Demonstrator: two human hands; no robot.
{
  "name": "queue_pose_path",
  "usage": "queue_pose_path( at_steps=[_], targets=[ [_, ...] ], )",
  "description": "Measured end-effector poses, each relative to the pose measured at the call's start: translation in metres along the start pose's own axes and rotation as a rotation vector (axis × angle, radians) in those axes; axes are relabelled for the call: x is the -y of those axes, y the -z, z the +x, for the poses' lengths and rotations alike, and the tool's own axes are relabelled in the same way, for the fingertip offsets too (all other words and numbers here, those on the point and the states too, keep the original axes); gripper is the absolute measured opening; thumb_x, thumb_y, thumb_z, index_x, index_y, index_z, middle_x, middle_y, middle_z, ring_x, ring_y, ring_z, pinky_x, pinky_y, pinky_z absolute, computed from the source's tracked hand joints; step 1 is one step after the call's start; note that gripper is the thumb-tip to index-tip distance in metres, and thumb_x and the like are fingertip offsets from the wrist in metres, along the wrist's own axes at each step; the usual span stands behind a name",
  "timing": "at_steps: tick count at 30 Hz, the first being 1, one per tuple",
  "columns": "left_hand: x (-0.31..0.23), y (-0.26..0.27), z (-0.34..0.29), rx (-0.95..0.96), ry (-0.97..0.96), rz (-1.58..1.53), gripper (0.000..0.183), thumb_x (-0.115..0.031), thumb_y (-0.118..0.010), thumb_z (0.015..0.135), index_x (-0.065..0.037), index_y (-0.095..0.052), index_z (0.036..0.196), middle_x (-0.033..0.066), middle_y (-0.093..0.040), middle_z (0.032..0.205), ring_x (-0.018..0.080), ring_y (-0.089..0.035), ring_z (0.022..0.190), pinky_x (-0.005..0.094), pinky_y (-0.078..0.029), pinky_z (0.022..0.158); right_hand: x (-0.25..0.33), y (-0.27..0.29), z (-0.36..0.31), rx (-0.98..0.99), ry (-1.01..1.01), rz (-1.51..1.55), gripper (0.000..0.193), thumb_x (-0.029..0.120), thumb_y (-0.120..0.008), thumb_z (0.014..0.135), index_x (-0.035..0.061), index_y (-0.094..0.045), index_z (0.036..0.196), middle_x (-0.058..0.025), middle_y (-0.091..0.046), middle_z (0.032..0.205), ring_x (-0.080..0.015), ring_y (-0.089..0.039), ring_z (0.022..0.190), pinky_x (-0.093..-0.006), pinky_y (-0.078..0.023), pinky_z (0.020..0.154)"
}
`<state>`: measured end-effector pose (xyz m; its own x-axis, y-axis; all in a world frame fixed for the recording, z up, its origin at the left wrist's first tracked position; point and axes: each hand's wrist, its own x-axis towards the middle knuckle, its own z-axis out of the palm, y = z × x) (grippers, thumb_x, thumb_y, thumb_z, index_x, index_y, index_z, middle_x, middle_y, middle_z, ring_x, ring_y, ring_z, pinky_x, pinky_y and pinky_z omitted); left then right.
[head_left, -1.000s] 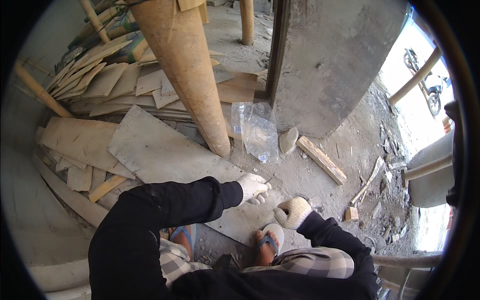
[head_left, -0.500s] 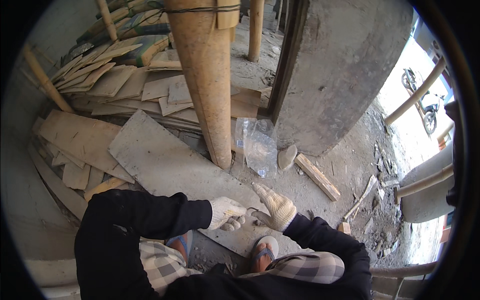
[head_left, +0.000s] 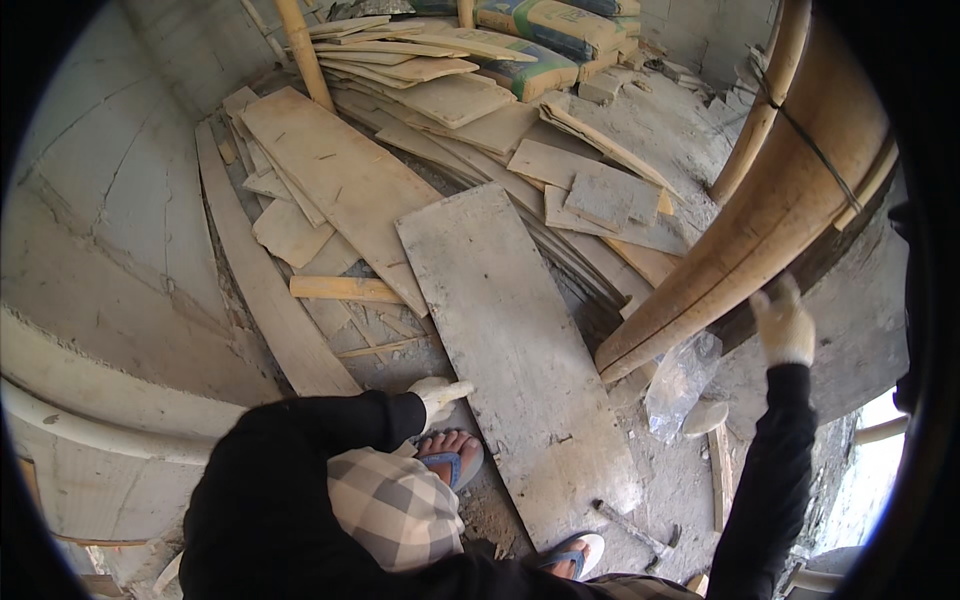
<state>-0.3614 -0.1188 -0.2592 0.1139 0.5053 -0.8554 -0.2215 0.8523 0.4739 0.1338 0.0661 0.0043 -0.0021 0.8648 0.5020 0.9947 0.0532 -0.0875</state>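
A long grey plank [head_left: 515,340] lies flat on the ground in front of me. My left hand [head_left: 438,395], in a white glove, is at the plank's left edge with one digit over the top of it and the rest curled beside it. My right hand [head_left: 783,322], also gloved, is raised to the right with its fingers apart, against a thick leaning wooden post [head_left: 770,215]. Both my sleeves are black.
My feet in blue flip-flops [head_left: 452,457] stand by the plank's near end. A clear plastic bag [head_left: 680,378] lies at the post's foot. Stacked wooden boards [head_left: 340,170] and sacks [head_left: 545,25] fill the back. A concrete wall [head_left: 110,250] curves on the left.
The view has swung left and up. My hands, together at the plank's near end before, have parted: the left is at the plank's side edge, the right has risen to the post.
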Motion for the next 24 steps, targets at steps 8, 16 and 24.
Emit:
queue_pose_path(
  at_steps=[8,16,24],
  targets=[
    [-0.019,-0.033,0.024,0.205,-0.217,-0.553,0.032,-0.008,-0.072,0.083,-0.003,-0.063,0.112,0.0110,-0.068,0.104,0.0205,-0.066,0.098,0.0361,-0.052,0.083,0.048,-0.051,-0.244,1.914,0.207,-0.340,0.060,0.056,-0.060,0.085,-0.0026,-0.069,0.094,-0.0136,-0.071,0.077,-0.0226,-0.069,0.062,-0.0375,-0.054,0.059],
    [-0.109,-0.037,-0.105,-0.109,-0.826,-0.486,0.025,-0.015,-0.071,0.084,-0.006,-0.063,0.106,0.0033,-0.066,0.092,0.0143,-0.065,0.079,0.0316,-0.055,0.067,0.070,-0.038,-0.331,1.752,-1.208,1.096,0.086,0.065,-0.056,0.085,-0.0022,-0.040,0.136,-0.0251,-0.056,0.126,-0.0391,-0.061,0.107,-0.0512,-0.048,0.094],
    [-0.191,0.018,-0.177,-0.267,-1.078,-0.627,0.034,-0.020,-0.075,0.083,-0.003,-0.063,0.110,0.0029,-0.065,0.097,0.0107,-0.061,0.087,0.0272,-0.049,0.075,0.233,-0.071,-0.295,0.938,-1.477,1.669,0.065,0.043,-0.056,0.093,0.0049,-0.036,0.141,-0.0149,-0.053,0.132,-0.0296,-0.052,0.120,-0.0492,-0.041,0.102]
  ],
)
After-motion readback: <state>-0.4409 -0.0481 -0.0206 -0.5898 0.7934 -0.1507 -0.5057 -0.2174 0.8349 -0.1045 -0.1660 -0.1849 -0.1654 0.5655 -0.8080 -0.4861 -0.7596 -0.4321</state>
